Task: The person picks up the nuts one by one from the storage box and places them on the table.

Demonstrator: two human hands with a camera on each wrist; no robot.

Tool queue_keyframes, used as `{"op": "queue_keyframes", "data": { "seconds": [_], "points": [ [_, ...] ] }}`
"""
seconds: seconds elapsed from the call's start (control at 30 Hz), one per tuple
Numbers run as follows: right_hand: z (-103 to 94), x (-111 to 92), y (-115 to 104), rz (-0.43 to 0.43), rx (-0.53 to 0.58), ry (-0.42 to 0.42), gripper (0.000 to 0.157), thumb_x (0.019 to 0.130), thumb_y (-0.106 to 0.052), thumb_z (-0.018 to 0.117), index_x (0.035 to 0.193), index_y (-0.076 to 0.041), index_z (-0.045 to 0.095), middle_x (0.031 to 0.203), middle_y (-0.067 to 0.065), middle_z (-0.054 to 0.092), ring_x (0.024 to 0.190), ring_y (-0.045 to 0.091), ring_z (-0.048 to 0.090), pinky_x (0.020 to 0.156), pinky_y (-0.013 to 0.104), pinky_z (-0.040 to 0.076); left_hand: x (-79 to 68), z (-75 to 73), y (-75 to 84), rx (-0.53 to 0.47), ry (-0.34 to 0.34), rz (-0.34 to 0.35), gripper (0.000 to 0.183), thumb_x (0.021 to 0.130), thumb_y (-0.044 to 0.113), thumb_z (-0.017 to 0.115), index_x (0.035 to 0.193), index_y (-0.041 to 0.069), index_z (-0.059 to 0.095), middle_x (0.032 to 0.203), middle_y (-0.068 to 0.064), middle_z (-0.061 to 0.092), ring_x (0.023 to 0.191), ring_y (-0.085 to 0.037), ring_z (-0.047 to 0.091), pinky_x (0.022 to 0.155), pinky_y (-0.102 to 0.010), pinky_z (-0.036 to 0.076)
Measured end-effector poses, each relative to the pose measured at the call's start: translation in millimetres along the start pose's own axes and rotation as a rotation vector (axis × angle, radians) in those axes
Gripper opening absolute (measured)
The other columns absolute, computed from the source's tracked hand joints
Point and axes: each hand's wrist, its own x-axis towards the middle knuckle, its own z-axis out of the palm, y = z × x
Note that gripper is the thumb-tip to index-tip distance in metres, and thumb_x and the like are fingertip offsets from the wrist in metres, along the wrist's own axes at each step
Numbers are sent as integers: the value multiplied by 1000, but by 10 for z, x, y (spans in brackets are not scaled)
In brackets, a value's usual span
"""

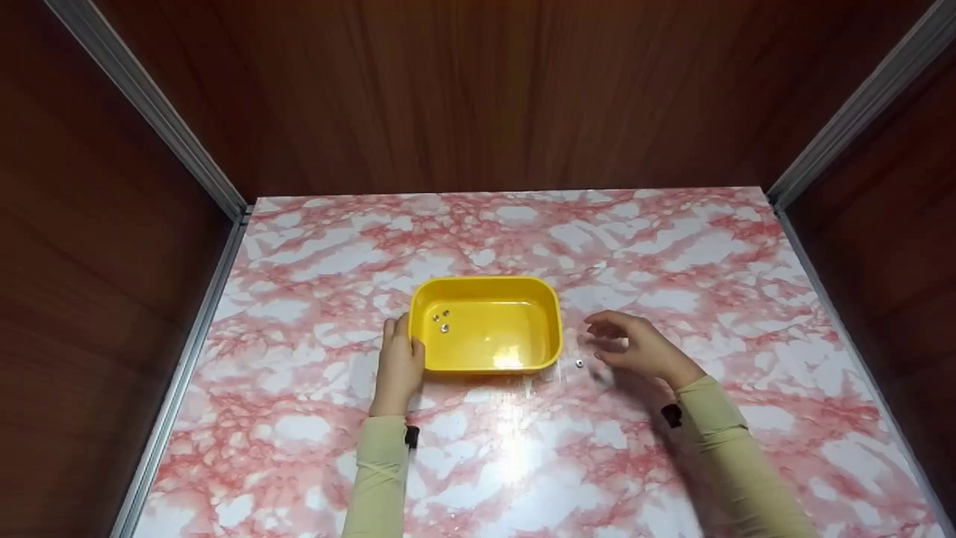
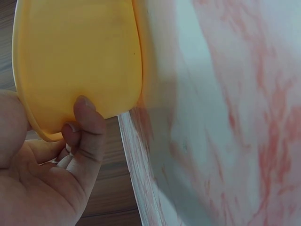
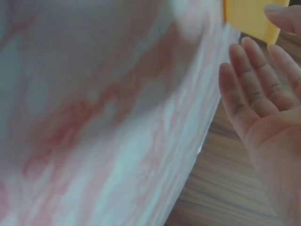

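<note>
A yellow plastic tub (image 1: 485, 362) stands on the table, with three small shiny metal pieces, like nuts (image 1: 445, 328), at the left of its floor. My left hand (image 1: 399, 371) grips the tub's left end, its thumb at the rim and fingertips (image 2: 84, 103) against the outer wall. To the right of the tub, another small metal nut (image 1: 579, 364) lies on the tabletop. Over the table close to that nut is my right hand (image 1: 635, 345), its fingers loosely bent and nothing held. The right wrist view shows its bare palm and spread fingers (image 3: 256, 89).
The tabletop (image 1: 314, 448) has a red and white marbled pattern. Dark wood-grain panels (image 1: 493, 97) wall in its back and both sides, joined by metal corner rails (image 1: 149, 97). A bright light reflection falls in front of the tub.
</note>
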Motion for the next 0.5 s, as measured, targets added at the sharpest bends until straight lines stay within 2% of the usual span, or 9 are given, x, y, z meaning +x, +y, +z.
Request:
{"op": "queue_keyframes", "data": {
  "seconds": [0.27,0.5],
  "points": [
    [-83,36,-81,9,-59,14,53,82,2,71,132,-1,54,131,18,54,117,34,52,97,53,40,3,12,-10,15,14,7,44,91,-1,49,134,-7,46,117,-18,45,95,-29,54,91,-39,46],
    [-159,66,-401,-46,-50,-1,49,86,-4,69,131,3,53,131,23,53,120,43,46,99,60,33,-5,3,-2,13,19,20,43,91,-1,49,134,-7,46,114,-17,44,94,-29,54,89,-40,46]
  ]
}}
